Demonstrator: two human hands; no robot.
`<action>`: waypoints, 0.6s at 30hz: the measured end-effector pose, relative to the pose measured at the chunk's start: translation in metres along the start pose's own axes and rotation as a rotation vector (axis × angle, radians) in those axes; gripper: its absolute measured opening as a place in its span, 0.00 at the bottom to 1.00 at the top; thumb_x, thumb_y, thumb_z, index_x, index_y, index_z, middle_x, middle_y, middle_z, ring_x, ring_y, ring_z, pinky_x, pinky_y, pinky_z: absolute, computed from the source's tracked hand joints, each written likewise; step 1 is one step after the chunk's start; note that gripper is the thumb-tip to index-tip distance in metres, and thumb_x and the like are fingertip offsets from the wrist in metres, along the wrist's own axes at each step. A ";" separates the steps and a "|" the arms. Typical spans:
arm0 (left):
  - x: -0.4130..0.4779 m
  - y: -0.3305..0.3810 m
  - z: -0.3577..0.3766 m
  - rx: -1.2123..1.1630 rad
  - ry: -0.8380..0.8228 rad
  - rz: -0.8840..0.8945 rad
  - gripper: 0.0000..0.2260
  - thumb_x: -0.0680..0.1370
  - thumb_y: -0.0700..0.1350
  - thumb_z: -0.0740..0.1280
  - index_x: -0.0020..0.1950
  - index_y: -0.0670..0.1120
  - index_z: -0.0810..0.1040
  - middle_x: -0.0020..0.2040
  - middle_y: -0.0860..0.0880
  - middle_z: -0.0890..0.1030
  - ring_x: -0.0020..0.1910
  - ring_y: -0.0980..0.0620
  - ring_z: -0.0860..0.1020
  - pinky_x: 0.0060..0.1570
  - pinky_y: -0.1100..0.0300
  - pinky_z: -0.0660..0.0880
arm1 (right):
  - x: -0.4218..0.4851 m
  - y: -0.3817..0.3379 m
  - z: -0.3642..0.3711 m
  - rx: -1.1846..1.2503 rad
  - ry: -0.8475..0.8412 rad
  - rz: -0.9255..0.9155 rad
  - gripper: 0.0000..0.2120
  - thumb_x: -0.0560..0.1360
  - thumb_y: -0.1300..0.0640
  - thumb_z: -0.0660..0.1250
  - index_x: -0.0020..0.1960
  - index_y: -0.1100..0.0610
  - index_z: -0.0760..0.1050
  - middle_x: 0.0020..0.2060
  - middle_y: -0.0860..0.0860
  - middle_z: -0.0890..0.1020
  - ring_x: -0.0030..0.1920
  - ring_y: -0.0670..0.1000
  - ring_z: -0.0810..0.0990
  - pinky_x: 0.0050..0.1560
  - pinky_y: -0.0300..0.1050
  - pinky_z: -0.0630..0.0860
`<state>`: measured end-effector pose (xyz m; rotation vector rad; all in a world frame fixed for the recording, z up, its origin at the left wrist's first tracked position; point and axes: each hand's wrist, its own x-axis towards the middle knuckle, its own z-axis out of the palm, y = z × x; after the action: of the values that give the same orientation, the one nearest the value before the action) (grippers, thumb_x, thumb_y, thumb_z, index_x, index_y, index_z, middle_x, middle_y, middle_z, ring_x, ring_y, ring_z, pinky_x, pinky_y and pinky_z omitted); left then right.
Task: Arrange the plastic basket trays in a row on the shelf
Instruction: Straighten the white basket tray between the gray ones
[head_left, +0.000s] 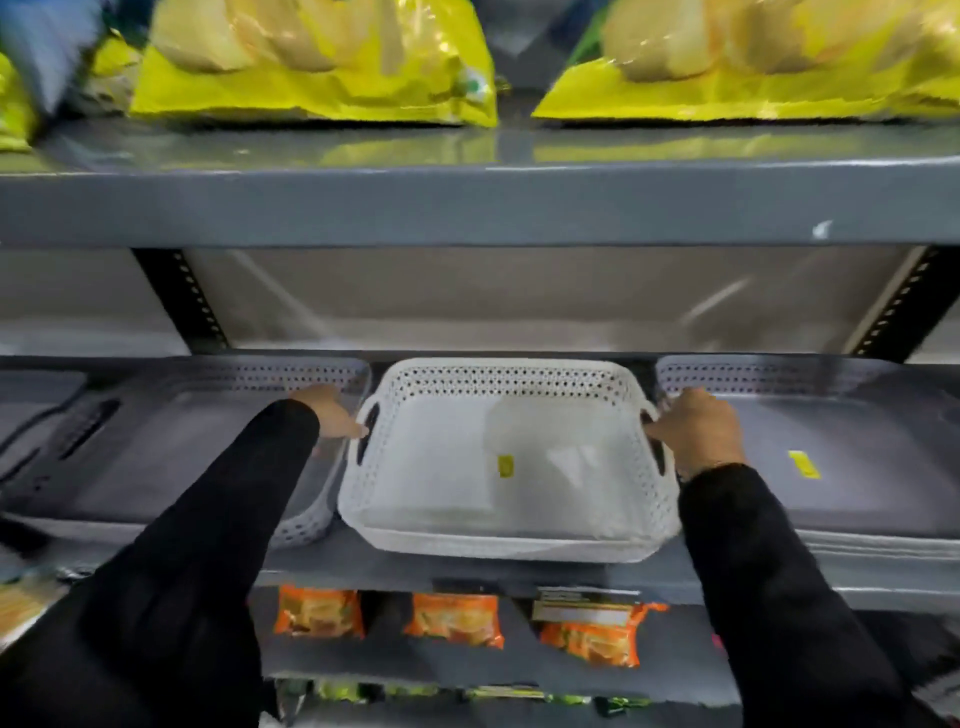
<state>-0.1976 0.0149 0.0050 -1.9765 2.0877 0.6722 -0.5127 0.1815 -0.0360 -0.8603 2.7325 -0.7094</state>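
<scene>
A white perforated plastic basket tray (519, 540) sits in the middle of the grey shelf (467, 574), a small yellow sticker on its floor. My left hand (332, 413) grips its left handle and my right hand (698, 431) grips its right handle. A grey basket tray (171, 441) stands to its left, partly hidden by my left sleeve. Another grey basket tray (852, 441) with a yellow sticker stands to its right. The three trays lie side by side, close together.
The shelf above (467, 208) carries large yellow bags (311, 67). Below, orange snack packets (454, 618) lie on a lower shelf. Black perforated uprights (192, 301) stand behind at left and right. A further dark tray lies at the far left edge.
</scene>
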 end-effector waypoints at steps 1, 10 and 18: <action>0.002 -0.007 0.000 -0.134 -0.073 0.008 0.28 0.77 0.47 0.68 0.74 0.41 0.63 0.71 0.37 0.70 0.59 0.40 0.78 0.57 0.48 0.77 | -0.001 -0.002 0.002 -0.021 -0.011 0.030 0.16 0.73 0.60 0.67 0.58 0.68 0.75 0.59 0.67 0.78 0.61 0.64 0.77 0.58 0.52 0.73; 0.017 -0.006 0.009 -0.054 0.029 0.224 0.21 0.75 0.43 0.69 0.65 0.33 0.73 0.59 0.35 0.80 0.56 0.40 0.81 0.57 0.51 0.78 | 0.007 0.005 0.007 0.031 -0.032 0.134 0.09 0.70 0.62 0.68 0.38 0.64 0.67 0.42 0.64 0.79 0.50 0.60 0.81 0.43 0.43 0.70; 0.026 0.001 0.008 -0.065 0.034 0.249 0.13 0.76 0.38 0.66 0.58 0.34 0.76 0.32 0.45 0.76 0.28 0.51 0.78 0.32 0.60 0.76 | 0.020 0.006 0.012 -0.076 -0.042 0.084 0.06 0.71 0.60 0.67 0.42 0.63 0.74 0.20 0.50 0.73 0.40 0.55 0.78 0.30 0.38 0.69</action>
<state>-0.2025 -0.0046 -0.0129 -1.7871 2.3857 0.7637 -0.5281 0.1698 -0.0500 -0.7621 2.7560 -0.5681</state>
